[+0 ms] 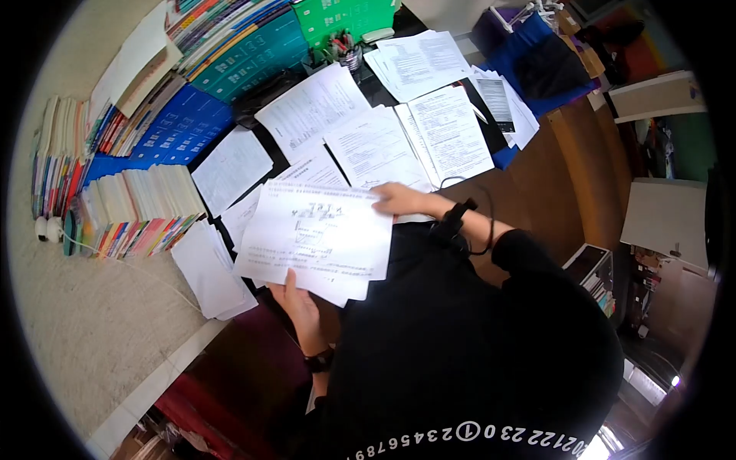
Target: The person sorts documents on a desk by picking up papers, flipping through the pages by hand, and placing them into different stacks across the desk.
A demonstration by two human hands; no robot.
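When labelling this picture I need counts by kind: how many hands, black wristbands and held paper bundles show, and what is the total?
Hands: 2 (left hand, right hand)
Black wristbands: 2 (left wristband, right wristband)
Held paper bundle: 1 (its number of sheets cannot be told)
Total: 5

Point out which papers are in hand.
The printed stack, gripped by both the left hand and right hand; the other papers lie unheld.

Study or office: printed papers (376, 149) lie beyond the right hand (402, 199), rowed books (142, 211) and file boxes (165, 126) farther left.
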